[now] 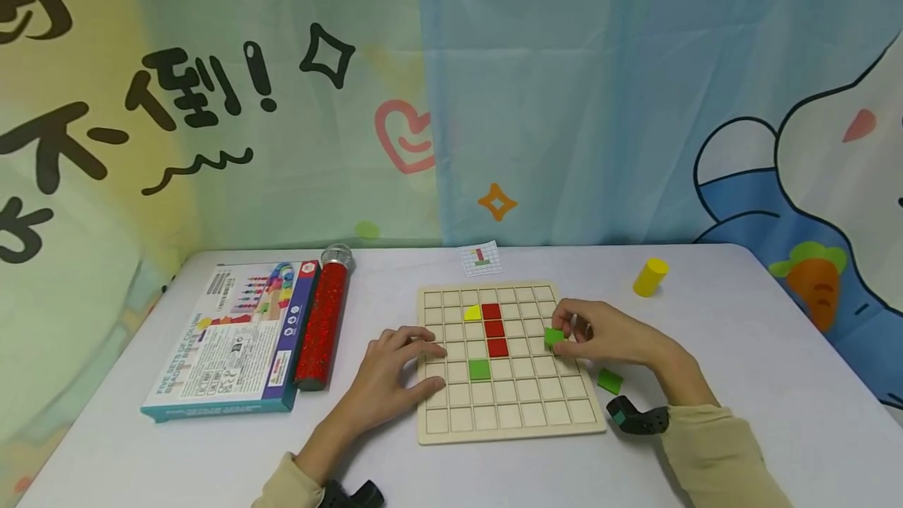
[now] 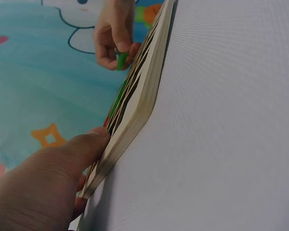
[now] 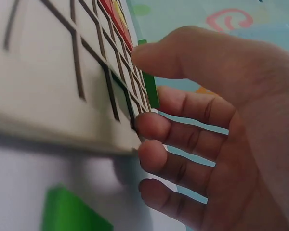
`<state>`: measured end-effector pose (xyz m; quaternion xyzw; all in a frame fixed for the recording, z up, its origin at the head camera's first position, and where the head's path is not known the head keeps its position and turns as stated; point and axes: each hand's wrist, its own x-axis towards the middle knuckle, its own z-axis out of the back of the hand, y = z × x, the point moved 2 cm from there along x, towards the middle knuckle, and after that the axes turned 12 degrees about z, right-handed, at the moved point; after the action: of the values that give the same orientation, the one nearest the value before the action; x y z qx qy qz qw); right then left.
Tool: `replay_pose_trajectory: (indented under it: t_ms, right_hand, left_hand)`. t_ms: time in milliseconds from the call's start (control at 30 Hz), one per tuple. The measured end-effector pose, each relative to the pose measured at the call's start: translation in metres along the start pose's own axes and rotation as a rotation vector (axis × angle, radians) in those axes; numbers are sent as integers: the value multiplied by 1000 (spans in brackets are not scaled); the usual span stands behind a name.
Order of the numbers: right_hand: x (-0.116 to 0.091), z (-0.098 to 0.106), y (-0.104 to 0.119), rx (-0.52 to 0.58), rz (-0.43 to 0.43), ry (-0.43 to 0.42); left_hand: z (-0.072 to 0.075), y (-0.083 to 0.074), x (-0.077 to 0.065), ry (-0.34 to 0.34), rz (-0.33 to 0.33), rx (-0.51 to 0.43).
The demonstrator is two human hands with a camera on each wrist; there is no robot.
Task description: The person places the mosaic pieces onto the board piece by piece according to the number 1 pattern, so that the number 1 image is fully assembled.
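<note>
A pale wooden grid board point(image 1: 511, 417) lies on the table with three red squares point(image 1: 495, 329) in a column, a yellow piece point(image 1: 472, 313) and a green square point(image 1: 480, 369) in its cells. My left hand point(image 1: 395, 367) rests at the board's left edge, thumb and fingers touching it; the left wrist view shows the thumb point(image 2: 89, 144) against the rim. Over the right side of the board, my right hand point(image 1: 600, 332) pinches a green square tile point(image 1: 553, 338) between thumb and fingers. Another green tile point(image 1: 610, 381) lies on the table beside the board's right edge.
Behind the board is a small card point(image 1: 481, 259) with a printed grid pattern. A yellow cylinder point(image 1: 650, 277) stands at the back right. To the left lie a boxed set point(image 1: 233, 335) and a red glittery microphone point(image 1: 323, 328). A printed curtain point(image 1: 529, 100) hangs behind the table.
</note>
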<state>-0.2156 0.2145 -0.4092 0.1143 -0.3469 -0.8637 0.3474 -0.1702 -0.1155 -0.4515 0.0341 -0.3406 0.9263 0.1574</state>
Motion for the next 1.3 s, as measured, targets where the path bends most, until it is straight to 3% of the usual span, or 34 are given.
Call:
replay_pose_trajectory:
  t_ms: [533, 933, 1300]
  right_hand:
    - [13, -16, 15, -135, -4, 2]
    - [20, -25, 24, -135, 93, 15]
    - [24, -34, 37, -157, 106, 45]
  left_hand:
    - [0, -1, 1, 5, 8, 19]
    - [1, -2, 0, 6, 14, 10]
    - [1, -1, 0, -2, -2, 4]
